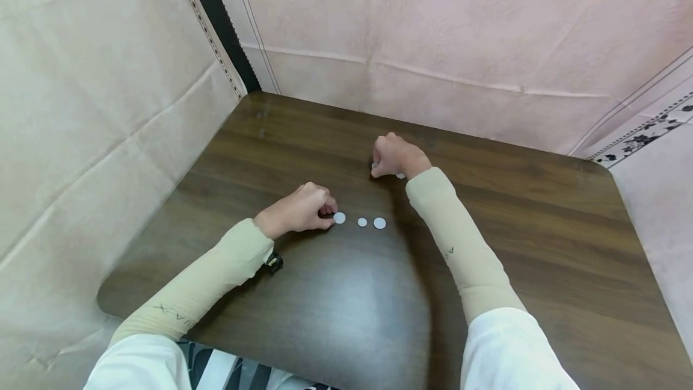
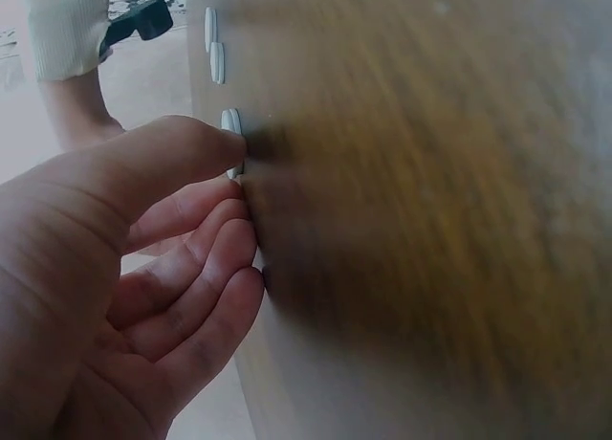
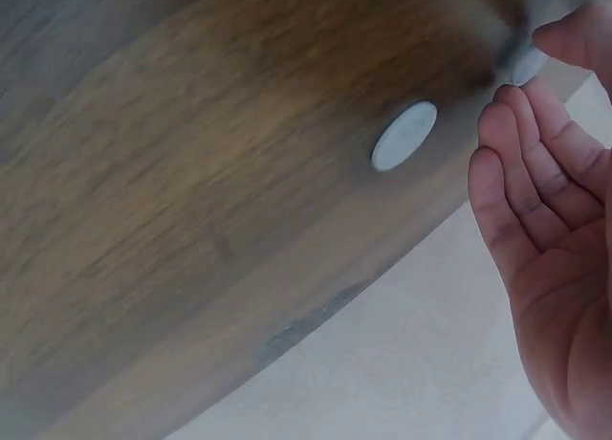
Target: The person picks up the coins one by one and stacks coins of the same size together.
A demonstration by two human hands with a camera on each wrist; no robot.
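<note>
In the head view my left hand (image 1: 303, 206) rests low over the table, thumb and index finger at the edge of a silvery coin (image 1: 339, 218). The left wrist view shows the thumb and index finger pinching this coin (image 2: 232, 124), partly hidden by the thumb. Farther back, my right hand (image 1: 397, 155) pinches another small coin (image 1: 374, 165) between thumb and index finger. The right wrist view shows part of this held coin (image 3: 528, 67). Under the right wrist, a larger coin (image 1: 400, 176) lies flat on the table.
Two more coins, a small one (image 1: 362, 222) and a larger one (image 1: 379, 223), lie in a row right of the left hand. The brown wooden table (image 1: 541, 239) has rounded corners. Pale cloth (image 1: 460, 35) hangs behind it and at both sides.
</note>
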